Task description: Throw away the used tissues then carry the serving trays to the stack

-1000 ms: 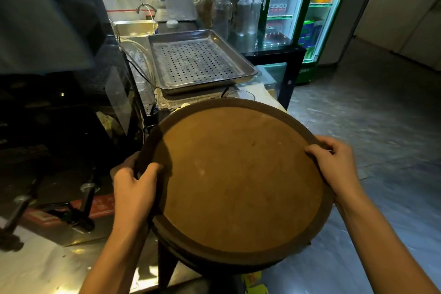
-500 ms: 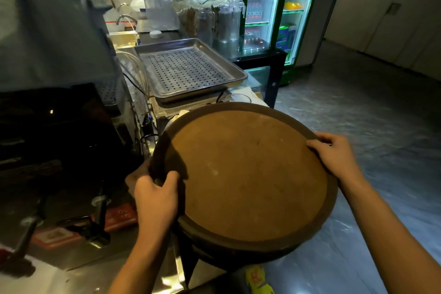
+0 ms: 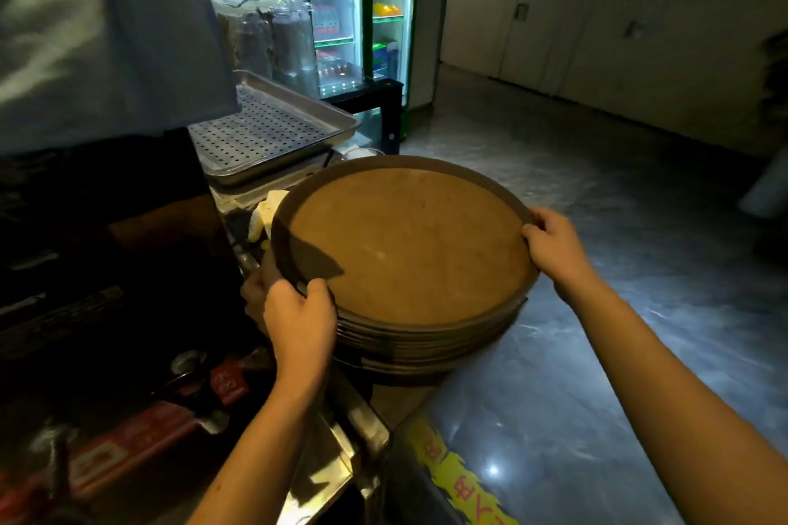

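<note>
You are on the last step: the round serving tray point(image 3: 409, 243) sits on top of the stack point(image 3: 426, 347) of like trays at the bench point(image 3: 341, 469) corner, though whether it is fully seated I cannot tell. Your left hand point(image 3: 298, 315) is closed on its rim at eight o'clock, your right hand point(image 3: 554, 245) closed on the rim at three o'clock. Next, I judge, square it over the trays beneath and let go evenly. A perforated metal tray point(image 3: 264, 128) lies at eleven o'clock, a lit drinks fridge point(image 3: 358, 13) at twelve, and grey polished floor point(image 3: 618, 269) spreads to your right.
</note>
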